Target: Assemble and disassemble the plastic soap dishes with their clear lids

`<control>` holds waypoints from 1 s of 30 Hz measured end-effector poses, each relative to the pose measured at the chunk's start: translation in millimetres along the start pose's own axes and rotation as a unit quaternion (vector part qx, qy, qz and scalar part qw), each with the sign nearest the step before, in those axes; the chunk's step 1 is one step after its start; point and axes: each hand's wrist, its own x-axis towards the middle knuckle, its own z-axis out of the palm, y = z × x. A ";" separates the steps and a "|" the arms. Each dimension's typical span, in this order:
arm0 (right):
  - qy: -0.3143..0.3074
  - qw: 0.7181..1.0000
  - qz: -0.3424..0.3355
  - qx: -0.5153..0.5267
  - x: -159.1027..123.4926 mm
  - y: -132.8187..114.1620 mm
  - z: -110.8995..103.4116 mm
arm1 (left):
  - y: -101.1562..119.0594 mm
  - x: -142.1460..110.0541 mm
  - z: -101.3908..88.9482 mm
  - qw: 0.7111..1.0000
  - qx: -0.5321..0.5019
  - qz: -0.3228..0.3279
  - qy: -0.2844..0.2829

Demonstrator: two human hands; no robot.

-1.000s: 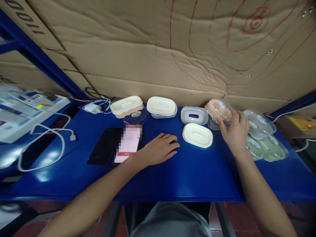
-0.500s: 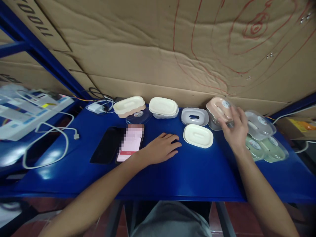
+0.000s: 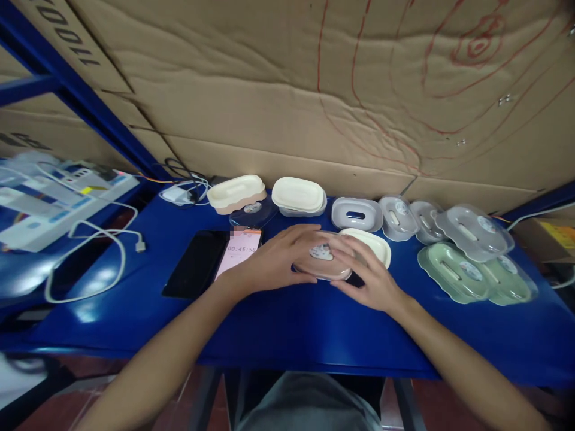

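Observation:
Between my two hands is a pinkish-brown soap box [image 3: 330,270] with a clear lid and a label on top. My left hand [image 3: 281,260] grips its left end, thumb in front and fingers behind. My right hand [image 3: 371,275] has its fingers on the right end of the lid. Partly hidden behind the right hand lies a cream oval tray [image 3: 376,244]. Behind that stands a grey box base [image 3: 356,214] with a slot in it. A grey lidded soap box [image 3: 399,218] is to its right.
Green lidded boxes [image 3: 453,272] and a grey lidded box [image 3: 476,232] are grouped at the right. At the back are a cream tray on a clear lid [image 3: 297,194] and a cream tray in a peach base [image 3: 236,191]. A phone [image 3: 240,248], black tablet [image 3: 193,263] and white cable [image 3: 121,263] lie left.
My right hand has brought the pinkish-brown soap box from the back right to the middle front. My left hand has closed on its left end. Grey boxes behind it are uncovered.

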 end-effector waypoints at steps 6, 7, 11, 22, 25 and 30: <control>-0.022 0.998 0.054 0.025 -3.2 1.0 5.2 | -8.9 -0.7 -4.2 0.994 -0.061 -0.086 -0.010; -0.024 0.998 0.054 0.026 -3.2 1.0 4.5 | -9.6 -0.4 -5.1 0.994 -0.052 -0.095 0.000; -0.037 0.998 0.040 0.020 -1.5 -0.8 3.2 | -14.1 1.3 -2.2 0.992 0.021 -0.116 0.043; -0.067 0.998 -0.006 -0.015 4.8 -12.9 -0.1 | -17.4 1.6 13.8 0.975 0.123 -0.180 0.045; -0.062 0.998 0.005 -0.012 6.1 -16.2 -2.1 | -13.0 2.7 12.7 0.972 0.120 -0.189 0.064; -0.057 0.998 0.008 -0.015 5.8 -13.4 -0.4 | 8.9 2.0 5.6 0.989 0.106 -0.087 0.053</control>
